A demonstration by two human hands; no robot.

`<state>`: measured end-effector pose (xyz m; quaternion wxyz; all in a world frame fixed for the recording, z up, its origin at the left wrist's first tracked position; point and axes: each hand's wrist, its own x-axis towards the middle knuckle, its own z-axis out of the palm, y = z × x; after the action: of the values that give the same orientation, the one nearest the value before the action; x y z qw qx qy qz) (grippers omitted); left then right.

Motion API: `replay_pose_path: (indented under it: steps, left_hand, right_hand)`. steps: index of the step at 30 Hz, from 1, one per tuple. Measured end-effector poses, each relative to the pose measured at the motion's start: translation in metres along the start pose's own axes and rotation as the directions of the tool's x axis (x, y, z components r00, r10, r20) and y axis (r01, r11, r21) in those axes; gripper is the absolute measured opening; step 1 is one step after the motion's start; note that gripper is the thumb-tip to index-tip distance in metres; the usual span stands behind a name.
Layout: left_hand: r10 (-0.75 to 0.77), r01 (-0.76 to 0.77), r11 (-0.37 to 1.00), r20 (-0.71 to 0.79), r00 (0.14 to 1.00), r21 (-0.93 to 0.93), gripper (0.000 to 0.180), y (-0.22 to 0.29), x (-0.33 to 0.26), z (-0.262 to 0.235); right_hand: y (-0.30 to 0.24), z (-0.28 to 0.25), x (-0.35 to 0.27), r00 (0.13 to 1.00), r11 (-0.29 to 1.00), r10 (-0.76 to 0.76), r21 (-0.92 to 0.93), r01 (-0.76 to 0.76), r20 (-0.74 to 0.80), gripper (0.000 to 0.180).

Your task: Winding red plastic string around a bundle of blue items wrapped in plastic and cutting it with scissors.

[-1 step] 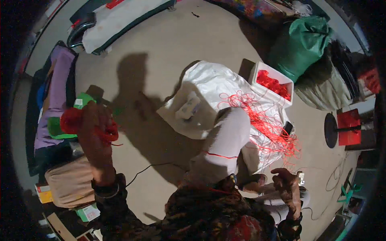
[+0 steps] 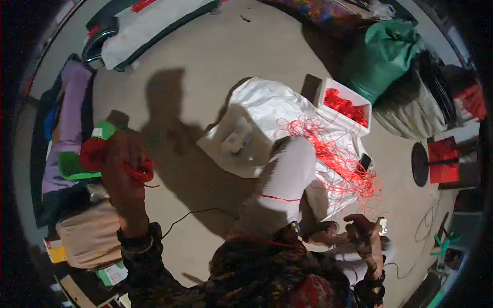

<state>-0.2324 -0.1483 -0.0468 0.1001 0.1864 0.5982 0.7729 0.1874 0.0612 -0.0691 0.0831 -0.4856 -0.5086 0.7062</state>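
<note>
Off to the left, my left hand [image 2: 125,156] is closed around a red bundle that looks like wound cord. One rounded red end [image 2: 93,155] sticks out beside the wrist, and red loops [image 2: 141,172] with a short loose tail show at the fingers. At the lower right my right hand [image 2: 364,230] is raised, fingers loosely bent and apart, with nothing visible in it. A tangle of red cord [image 2: 334,154] lies on a white sheet [image 2: 267,97] beside my bent knee [image 2: 290,164]. One red strand [image 2: 280,197] crosses my leg.
A white box [image 2: 343,120] of red pieces stands at the sheet's far right corner, near a green sack [image 2: 382,61]. Purple cloth [image 2: 74,113], green containers [image 2: 77,165] and a tan cushion [image 2: 88,235] line the left. A dark cable [image 2: 192,211] crosses the floor.
The whole view has shifted slightly. My left hand still grips the red bundle and my right hand keeps nearly the same pose.
</note>
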Motion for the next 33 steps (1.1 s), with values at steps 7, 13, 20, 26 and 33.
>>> replay_pose_path:
  steps: [7, 13, 20, 26, 33]
  left_hand:
    - [-0.194, 0.297, 0.902, 0.32, 0.927, -0.314, 0.037, -0.015, 0.0, 0.054]
    - [-0.182, 0.423, 0.828, 0.538, 0.823, -0.367, 0.04, -0.011, -0.025, 0.152]
    - [-0.218, 0.459, 0.876, 0.725, 0.653, -0.149, 0.042, -0.015, -0.061, 0.221]
    - [-0.198, 0.475, 0.869, 0.779, 0.595, -0.141, 0.041, -0.038, -0.083, 0.277]
    - [-0.236, 0.468, 0.883, 0.837, 0.493, -0.027, 0.042, -0.068, -0.087, 0.316]
  right_hand:
    - [0.017, -0.025, -0.026, 0.974, 0.926, -0.152, -0.368, 0.08, -0.171, 0.018]
    - [0.051, -0.062, -0.054, 0.933, 0.868, -0.265, -0.482, 0.12, -0.245, 0.019]
    - [0.082, -0.122, -0.084, 0.826, 0.961, -0.243, -0.239, 0.136, -0.508, 0.02]
    - [0.113, -0.139, -0.089, 0.796, 0.96, -0.246, -0.252, 0.122, -0.553, 0.023]
    - [0.131, -0.108, -0.065, 0.952, 0.987, 0.159, 0.029, -0.157, -0.262, 0.025]
